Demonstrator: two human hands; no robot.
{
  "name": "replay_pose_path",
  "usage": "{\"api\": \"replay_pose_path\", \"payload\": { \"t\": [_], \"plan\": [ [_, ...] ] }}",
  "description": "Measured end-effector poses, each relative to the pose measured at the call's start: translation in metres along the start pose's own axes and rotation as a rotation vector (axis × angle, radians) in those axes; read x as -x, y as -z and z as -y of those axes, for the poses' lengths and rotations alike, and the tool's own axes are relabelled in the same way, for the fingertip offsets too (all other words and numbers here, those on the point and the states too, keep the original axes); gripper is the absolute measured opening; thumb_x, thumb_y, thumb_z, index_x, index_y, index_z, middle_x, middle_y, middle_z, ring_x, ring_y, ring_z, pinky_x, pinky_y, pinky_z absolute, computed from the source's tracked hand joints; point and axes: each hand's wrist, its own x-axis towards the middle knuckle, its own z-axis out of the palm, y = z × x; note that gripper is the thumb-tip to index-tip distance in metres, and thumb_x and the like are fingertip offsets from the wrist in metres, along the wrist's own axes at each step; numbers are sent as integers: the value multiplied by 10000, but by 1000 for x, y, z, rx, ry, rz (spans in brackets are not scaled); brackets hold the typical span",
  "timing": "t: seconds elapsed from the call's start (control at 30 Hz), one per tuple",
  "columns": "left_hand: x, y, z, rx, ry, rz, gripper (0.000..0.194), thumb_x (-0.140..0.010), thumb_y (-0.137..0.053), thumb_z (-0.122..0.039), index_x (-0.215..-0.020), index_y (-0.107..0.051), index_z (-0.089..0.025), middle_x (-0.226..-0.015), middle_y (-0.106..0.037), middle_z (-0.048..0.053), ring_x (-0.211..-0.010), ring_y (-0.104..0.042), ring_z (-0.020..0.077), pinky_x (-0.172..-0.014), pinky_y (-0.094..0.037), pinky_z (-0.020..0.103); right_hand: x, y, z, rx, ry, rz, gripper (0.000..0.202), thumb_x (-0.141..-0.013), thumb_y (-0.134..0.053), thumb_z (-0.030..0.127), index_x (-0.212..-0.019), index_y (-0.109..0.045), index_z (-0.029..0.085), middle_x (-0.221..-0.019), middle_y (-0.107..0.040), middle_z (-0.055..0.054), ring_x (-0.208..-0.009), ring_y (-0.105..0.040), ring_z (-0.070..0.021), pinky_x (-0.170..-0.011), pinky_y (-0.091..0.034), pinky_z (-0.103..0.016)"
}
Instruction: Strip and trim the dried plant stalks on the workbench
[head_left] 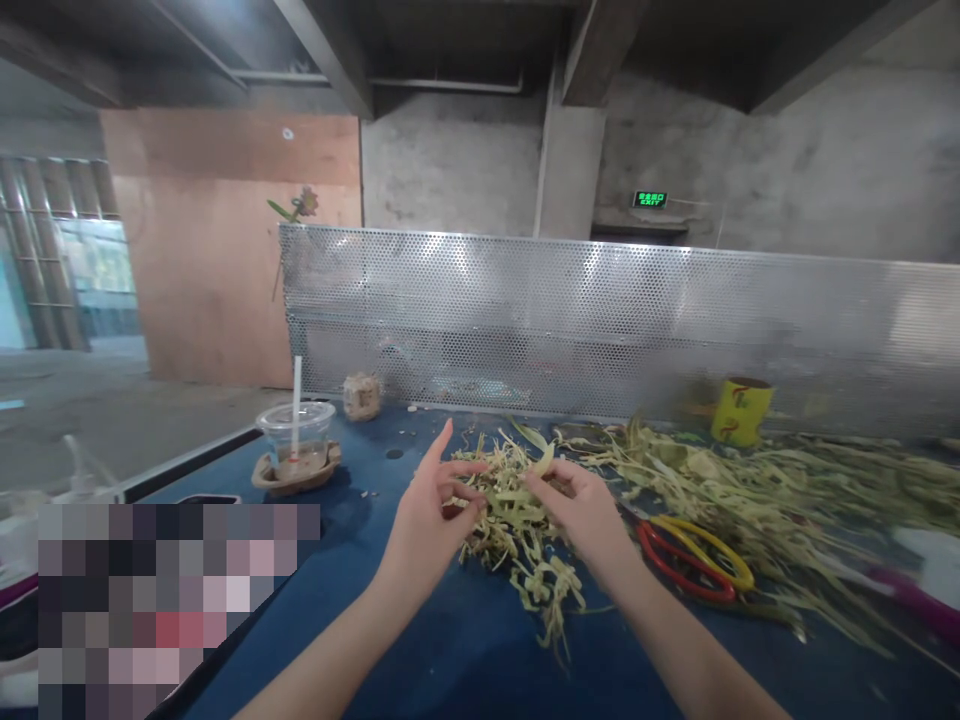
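Observation:
A loose heap of pale green, dry-looking plant pieces point(514, 530) lies on the blue tabletop point(315, 620) between my hands. My left hand point(439, 490) is over the heap's left side, index finger pointing up and the other fingers apart, with nothing visible in them. My right hand point(574, 500) pinches a pale green leaf point(544, 460) between thumb and fingers, above the heap's right side. Right beside my right forearm lie scissors with one red and one yellow handle point(705, 555), their blades partly hidden by the hand and stems.
Long leafy stems point(750, 490) spread across the table's right side, with a yellow can point(741, 412) behind them. At left, a clear plastic cup point(296, 435) with a straw sits in a cardboard holder point(266, 478). A perforated metal panel point(480, 310) borders the table's back.

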Motion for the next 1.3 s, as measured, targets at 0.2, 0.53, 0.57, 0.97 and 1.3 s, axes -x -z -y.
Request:
{"api": "replay_pose_path", "payload": {
  "t": [0.2, 0.53, 0.57, 0.97, 1.3],
  "plan": [
    [-6, 4, 2, 67, 54, -6, 800, -674, -589, -189, -1345, -153, -176, -1043, -564, 117, -629, -508, 93, -516, -429, 224, -6, 9, -7, -80, 26, -225, 263, -654, -609, 430, -657, -586, 168, -649, -534, -5, -470, -404, -84, -433, -332, -207],
    [-3, -7, -5, 175, 177, 3, 886, -607, -646, -191, -1327, -132, -136, -1047, -525, 135, -689, -546, 136, -547, -490, 279, -3, 3, -5, -200, -45, -86, 298, -633, -632, 449, -633, -546, 164, -426, -339, 75, -369, -274, -47, -350, -200, -181],
    [-3, -7, -6, 182, 177, 13, 875, -618, -642, -197, -1327, -132, -144, -1049, -525, 133, -697, -547, 139, -553, -493, 282, -2, 3, -4, -213, -30, -67, 299, -635, -631, 451, -650, -557, 162, -434, -348, 73, -370, -274, -45, -347, -201, -180],
    [3, -8, 5, 242, 189, 282, 867, -573, -666, -121, -1311, -224, -226, -1067, -514, 105, -736, -539, 145, -519, -463, 243, -1, 1, 1, -253, -26, 99, 276, -697, -573, 447, -690, -521, 177, -441, -388, 71, -375, -343, -55, -360, -280, -179],
    [-11, 1, 7, 130, 170, -131, 511, -666, -496, -79, -1170, -417, -96, -750, -634, 30, -567, -499, 79, -549, -400, 198, 0, 6, -4, -48, -124, 231, 206, -659, -600, 288, -829, -525, 199, -689, -542, 26, -377, -456, -59, -303, -297, -168]
  ]
}}
